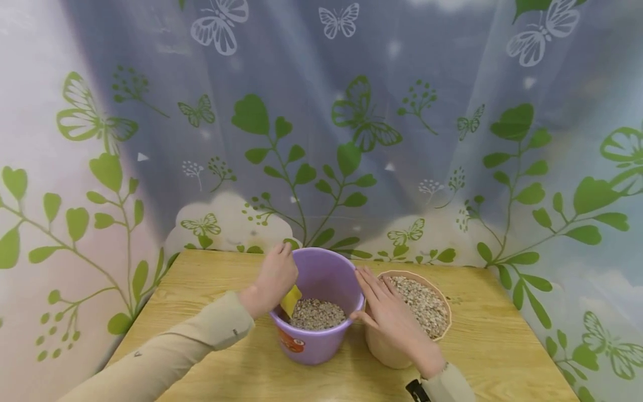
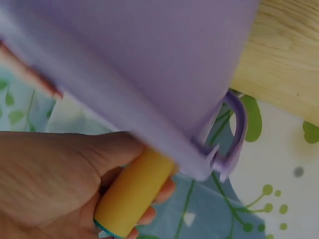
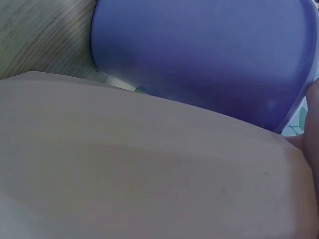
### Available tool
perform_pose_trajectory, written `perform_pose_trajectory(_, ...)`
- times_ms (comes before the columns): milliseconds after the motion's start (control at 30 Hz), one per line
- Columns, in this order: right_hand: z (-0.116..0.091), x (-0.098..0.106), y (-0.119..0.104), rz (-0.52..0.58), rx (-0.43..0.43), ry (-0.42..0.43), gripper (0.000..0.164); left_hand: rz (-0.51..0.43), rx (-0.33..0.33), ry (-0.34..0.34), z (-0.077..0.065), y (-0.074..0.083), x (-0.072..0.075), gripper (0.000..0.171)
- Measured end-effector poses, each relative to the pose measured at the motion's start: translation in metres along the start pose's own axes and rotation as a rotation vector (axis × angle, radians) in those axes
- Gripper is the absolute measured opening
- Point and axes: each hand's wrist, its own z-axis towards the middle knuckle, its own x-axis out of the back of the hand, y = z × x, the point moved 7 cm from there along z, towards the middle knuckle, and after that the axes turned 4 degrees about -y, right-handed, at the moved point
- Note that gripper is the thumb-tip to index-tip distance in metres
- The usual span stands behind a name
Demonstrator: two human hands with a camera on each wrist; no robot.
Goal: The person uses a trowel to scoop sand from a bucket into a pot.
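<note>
A purple bucket (image 1: 326, 346) stands upright on the table, with a bed of small mixed grains or gravel (image 1: 317, 314) in its bottom. My left hand (image 1: 276, 276) is over the bucket's left rim, gripping the yellow handle (image 2: 134, 191) of a small shovel. Inside the bucket, the yellow blade (image 1: 290, 301) points down at the grains. To the right stands a beige pot (image 1: 384, 349) filled near its brim with similar grains (image 1: 424, 307). My right hand (image 1: 389, 315) lies across the pot's near-left rim, fingers straight, fingertips at the bucket's right rim.
The wooden table (image 1: 211, 363) ends at a printed curtain (image 1: 311, 139) close behind the bucket and pot. Curtain also hangs along both sides. A purple side handle (image 2: 237, 132) juts from the bucket's rim in the left wrist view.
</note>
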Motion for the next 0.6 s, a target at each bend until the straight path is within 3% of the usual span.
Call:
perform_pose_trajectory(133, 0.0, -0.001, -0.001, 0.006, 0.004, -0.015, 0.095, 0.04, -0.07, -0.099, -0.001, 0.015, -0.009, 0.02)
perform_pose_trajectory(267, -0.001, -0.002, -0.001, 0.019, 0.001, -0.023, 0.094, 0.014, -0.099, -0.039, -0.003, 0.021, -0.01, 0.017)
perform_pose_trajectory(433, -0.001, -0.001, 0.0, 0.028, 0.005, -0.012, 0.094, -0.102, -0.112, 0.099, -0.005, 0.019, -0.01, 0.017)
perform_pose_trajectory(600, -0.002, -0.002, 0.001, 0.031, 0.004, -0.011, 0.093, -0.328, -0.108, 0.018, -0.006, 0.016, -0.016, 0.017)
